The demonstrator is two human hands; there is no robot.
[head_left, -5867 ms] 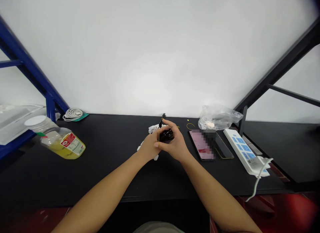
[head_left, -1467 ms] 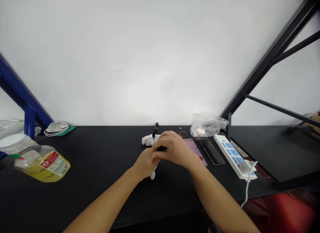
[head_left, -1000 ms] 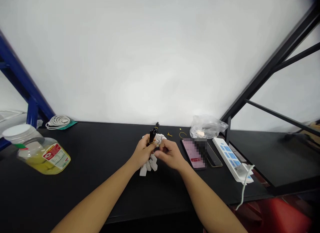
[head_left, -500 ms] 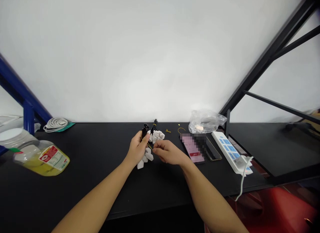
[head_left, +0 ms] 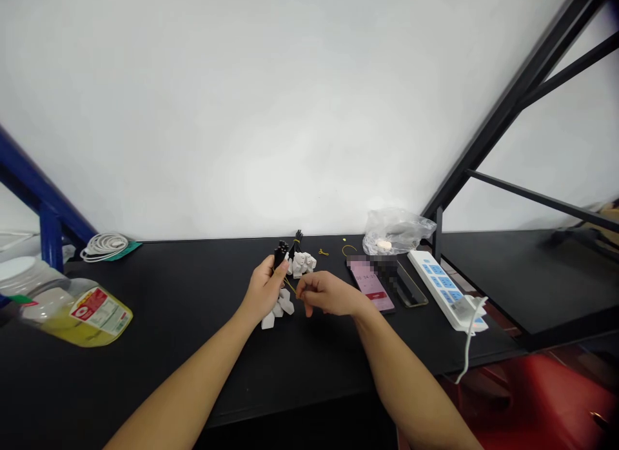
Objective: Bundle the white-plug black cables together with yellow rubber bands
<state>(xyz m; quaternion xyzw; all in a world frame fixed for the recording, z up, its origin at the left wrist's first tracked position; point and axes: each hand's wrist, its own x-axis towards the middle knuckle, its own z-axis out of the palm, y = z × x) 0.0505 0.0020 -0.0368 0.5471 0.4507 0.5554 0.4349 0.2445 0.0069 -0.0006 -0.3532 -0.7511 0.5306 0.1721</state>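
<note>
L grip (head_left: 265, 289) is wrapping tight round the cable bundle (head_left: 280, 253): black ends poking up, white plugs (head_left: 275, 307) hanging under my palm, over the middle of the surface (head_left: 184, 308). R grip (head_left: 329, 294) is pinching nearly shut on a thin yellow band (head_left: 291, 283) running to the bundle. Looks like I'm binding the leads w/ it. Another loop would need band tension and L holding firm. A second bundle (head_left: 302, 262) is lying just behind, w/ the phone (head_left: 370, 285) nearer the right edge.

Open: black desk (head_left: 184, 308) left of centre.
Back centre: white plastic connectors (head_left: 304, 263).
Right end: pink-screened phone (head_left: 370, 283), white power strip (head_left: 442, 289).
</note>
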